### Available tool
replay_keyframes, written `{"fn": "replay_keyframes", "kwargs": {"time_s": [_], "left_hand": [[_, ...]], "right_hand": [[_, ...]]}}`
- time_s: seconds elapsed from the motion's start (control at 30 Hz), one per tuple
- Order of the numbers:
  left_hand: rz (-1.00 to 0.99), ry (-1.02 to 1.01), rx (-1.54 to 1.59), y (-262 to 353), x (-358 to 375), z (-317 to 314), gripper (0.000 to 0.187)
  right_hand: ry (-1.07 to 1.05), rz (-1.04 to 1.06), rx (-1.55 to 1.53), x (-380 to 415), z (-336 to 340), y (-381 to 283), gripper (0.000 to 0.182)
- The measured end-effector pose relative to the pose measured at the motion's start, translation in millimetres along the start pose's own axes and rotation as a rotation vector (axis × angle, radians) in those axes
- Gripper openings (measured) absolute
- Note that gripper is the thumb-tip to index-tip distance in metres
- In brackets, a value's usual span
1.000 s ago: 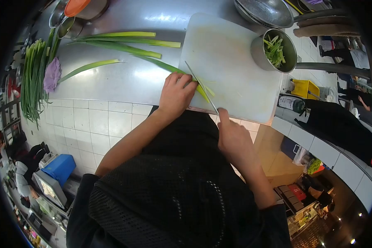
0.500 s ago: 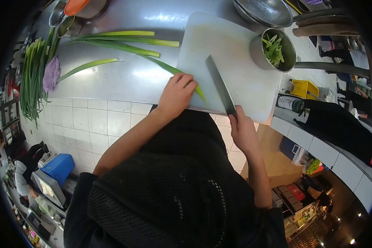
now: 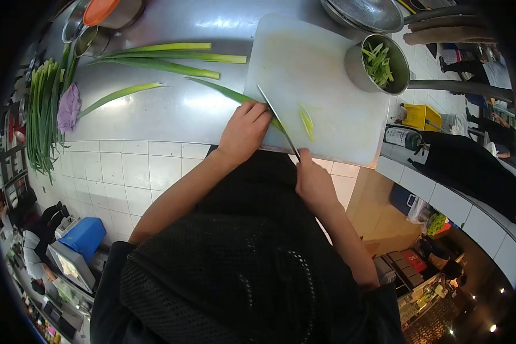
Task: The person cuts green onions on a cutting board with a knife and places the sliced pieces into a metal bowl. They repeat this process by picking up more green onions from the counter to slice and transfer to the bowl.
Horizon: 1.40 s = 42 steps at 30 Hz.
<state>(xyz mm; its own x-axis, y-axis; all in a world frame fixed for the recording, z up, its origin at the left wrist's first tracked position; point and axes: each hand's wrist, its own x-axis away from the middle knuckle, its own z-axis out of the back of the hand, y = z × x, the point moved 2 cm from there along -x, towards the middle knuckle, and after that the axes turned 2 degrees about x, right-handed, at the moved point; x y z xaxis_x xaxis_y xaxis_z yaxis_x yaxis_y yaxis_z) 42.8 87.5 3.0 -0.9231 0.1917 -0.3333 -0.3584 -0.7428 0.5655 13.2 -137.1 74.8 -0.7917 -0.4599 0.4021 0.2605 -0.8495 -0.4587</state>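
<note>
My left hand [image 3: 245, 132] is closed over a green onion stalk [image 3: 221, 89] at the left edge of the white cutting board [image 3: 304, 51]. The stalk's leafy end stretches out over the steel table, and its other end pokes out past my fingers. In my right hand [image 3: 315, 182] is a kitchen knife [image 3: 277, 119], gripped by its handle. Its blade lies across the stalk, right beside my left fingers. A few cut green onion slivers [image 3: 307, 124] rest on the board to the right of the blade.
More green onion stalks [image 3: 172, 57] lie on the steel table [image 3: 149, 114], left of the board. A thick bunch [image 3: 43, 114] hangs over the table's left end by a purple cloth [image 3: 69, 108]. A metal pot [image 3: 404, 71] of cut greens sits at the board's right corner, near metal pans [image 3: 372, 14].
The knife and my right hand have moved left onto the stalk. Cut slivers now lie on the board where none were before. My left hand has barely moved.
</note>
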Motion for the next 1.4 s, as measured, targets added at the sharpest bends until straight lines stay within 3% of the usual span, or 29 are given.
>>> {"fn": "replay_keyframes", "kwargs": {"time_s": [0.17, 0.23, 0.33, 0.47, 0.53, 0.57, 0.63, 0.7, 0.83, 0.97, 1.17, 1.3, 1.4], "left_hand": [[-0.024, -0.028, 0.024, -9, 1, 1, 0.030], [-0.055, -0.007, 0.012, -9, 2, 2, 0.032], [-0.047, -0.004, 0.025, -13, 5, -2, 0.032], [-0.065, 0.071, -0.101, -5, -6, 17, 0.027], [0.123, 0.088, -0.018, -12, -7, 15, 0.021], [0.127, 0.082, -0.014, -10, -5, 11, 0.021], [0.068, 0.044, 0.071, -3, 0, 3, 0.019], [0.027, -0.022, 0.078, 12, 3, -9, 0.021], [0.019, -0.068, 0.163, 19, 0, -18, 0.029], [-0.046, -0.058, -0.011, 18, -4, -9, 0.027], [-0.065, -0.059, -0.090, 11, -1, -9, 0.028], [-0.064, -0.048, -0.068, 10, -1, -9, 0.030], [-0.071, -0.059, -0.059, 6, 2, -11, 0.032]], "right_hand": [[0.038, 0.044, -0.055, -13, 42, -26, 0.026], [-0.084, -0.040, 0.018, 0, 46, -30, 0.021], [0.055, -0.014, -0.056, -28, -7, -10, 0.021], [0.047, -0.024, -0.107, -50, 6, -10, 0.021], [0.077, 0.042, -0.228, -42, 14, 13, 0.018], [0.072, 0.036, -0.230, -35, 13, 31, 0.018], [0.096, 0.011, -0.661, -16, 11, 64, 0.016], [0.131, -0.167, -0.668, 1, 27, 77, 0.015], [0.175, -0.188, -0.126, 10, 47, 50, 0.022], [0.046, -0.039, -0.133, 8, 22, 24, 0.031], [-0.046, 0.018, -0.001, 31, 59, -23, 0.036], [-0.134, -0.057, 0.027, 47, 49, -22, 0.036], [0.007, 0.005, -0.033, 17, 5, 1, 0.037]]}}
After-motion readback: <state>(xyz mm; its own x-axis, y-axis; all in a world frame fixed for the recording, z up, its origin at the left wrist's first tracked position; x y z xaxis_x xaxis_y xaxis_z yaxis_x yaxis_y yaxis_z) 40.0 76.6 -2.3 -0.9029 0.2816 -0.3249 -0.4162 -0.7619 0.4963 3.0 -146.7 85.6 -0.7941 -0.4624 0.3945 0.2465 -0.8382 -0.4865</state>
